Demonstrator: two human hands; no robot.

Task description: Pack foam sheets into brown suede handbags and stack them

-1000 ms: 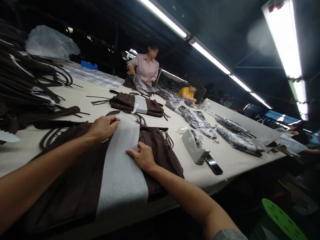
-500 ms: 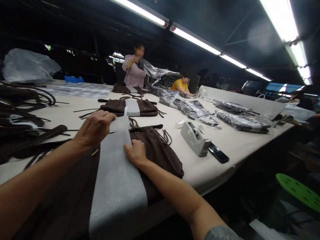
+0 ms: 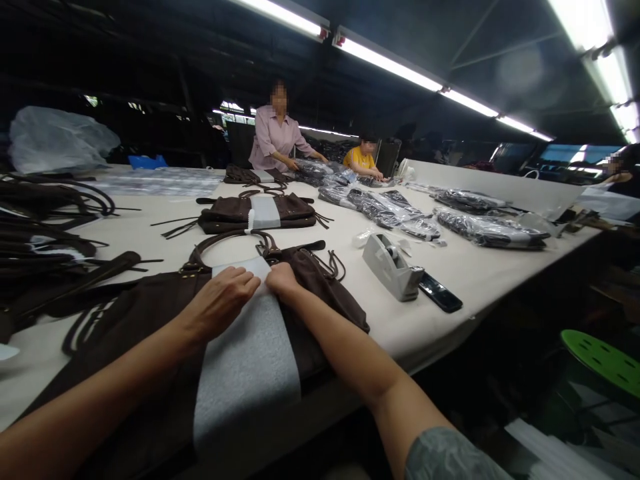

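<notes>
A dark brown handbag (image 3: 145, 310) lies before me at the table's near edge, its looped handle (image 3: 213, 241) pointing away from me. A whitish foam sheet (image 3: 250, 367) runs as a band across the bag's middle and hangs over the near side. My left hand (image 3: 225, 300) is closed at the band's upper left part, fingers curled against the foam. My right hand (image 3: 283, 283) grips the upper right edge of the same sheet, its fingers bent. The two hands are almost touching; their fingertips are partly hidden.
A tape dispenser (image 3: 393, 267) and a phone (image 3: 440, 292) lie to the right. Beyond is another banded handbag (image 3: 215, 217); several plastic-wrapped bags (image 3: 487, 230) lie farther right. Brown bags (image 3: 45, 233) are piled left. Two co-workers stand across the table (image 3: 165, 247). A green stool (image 3: 603, 360) is lower right.
My left hand has come down and right, bringing the raised foam end onto the bag. The handle now shows behind it. A co-worker has lowered a plastic-wrapped item to the table.
</notes>
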